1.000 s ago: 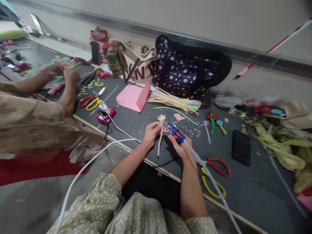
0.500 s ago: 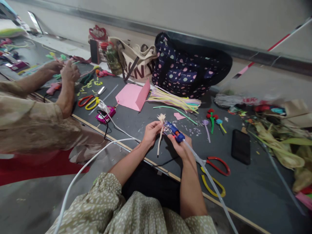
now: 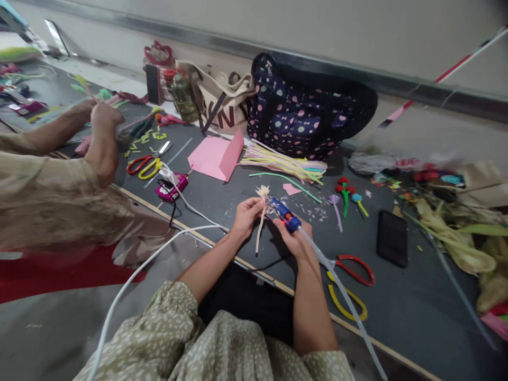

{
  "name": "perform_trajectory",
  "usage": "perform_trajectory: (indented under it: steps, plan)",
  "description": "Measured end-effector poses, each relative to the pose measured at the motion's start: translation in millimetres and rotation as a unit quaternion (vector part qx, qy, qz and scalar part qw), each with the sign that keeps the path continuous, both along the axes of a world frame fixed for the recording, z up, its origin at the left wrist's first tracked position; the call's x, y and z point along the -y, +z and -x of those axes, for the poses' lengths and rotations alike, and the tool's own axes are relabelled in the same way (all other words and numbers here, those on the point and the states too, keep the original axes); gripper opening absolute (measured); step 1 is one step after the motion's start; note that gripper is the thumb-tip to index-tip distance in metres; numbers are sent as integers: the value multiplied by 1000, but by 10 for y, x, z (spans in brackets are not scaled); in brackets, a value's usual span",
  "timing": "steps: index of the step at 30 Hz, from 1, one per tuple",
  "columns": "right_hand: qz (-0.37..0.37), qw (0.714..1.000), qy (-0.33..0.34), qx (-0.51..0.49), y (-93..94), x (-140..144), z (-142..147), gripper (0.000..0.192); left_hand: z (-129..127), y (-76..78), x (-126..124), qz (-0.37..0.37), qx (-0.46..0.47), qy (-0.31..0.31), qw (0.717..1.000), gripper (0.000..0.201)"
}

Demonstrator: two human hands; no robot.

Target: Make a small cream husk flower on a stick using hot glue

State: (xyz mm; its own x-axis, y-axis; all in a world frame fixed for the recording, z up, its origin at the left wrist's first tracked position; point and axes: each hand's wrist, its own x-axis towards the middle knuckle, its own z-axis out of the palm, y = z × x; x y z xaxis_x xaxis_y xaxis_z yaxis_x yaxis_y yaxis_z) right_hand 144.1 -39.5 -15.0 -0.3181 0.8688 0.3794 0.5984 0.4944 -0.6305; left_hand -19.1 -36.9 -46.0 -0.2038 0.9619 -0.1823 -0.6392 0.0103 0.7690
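Left hand [image 3: 245, 212] pinching straw flower stem [image 3: 260, 227], right hand [image 3: 294, 239] gripping blue glue gun [image 3: 283, 211], nozzle at flower head; gluing looks midway, finished flowers [image 3: 346, 197] lying on worktop [image 3: 238, 196].

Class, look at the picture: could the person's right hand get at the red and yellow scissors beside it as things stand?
Probably not at once: the right hand is closed around the blue glue gun. The red and yellow scissors lie uncovered just right of it.

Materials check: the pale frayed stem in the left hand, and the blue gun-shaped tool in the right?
Pale frayed stem: looks like dried straw or husk, matte tan, fibrous splayed tip. Blue gun-shaped tool: likely moulded plastic, smooth blue body with an orange part; a clear stick enters its rear. Left hand pinches the stem; right hand grips the tool.
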Motion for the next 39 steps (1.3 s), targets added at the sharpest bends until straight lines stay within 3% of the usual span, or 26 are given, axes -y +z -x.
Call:
perform_trajectory:
  steps: [39]
  plan:
    - [21, 1000, 15, 2, -6, -10, -14, 35, 9, 13, 1, 12, -4, 5, 1000, 35]
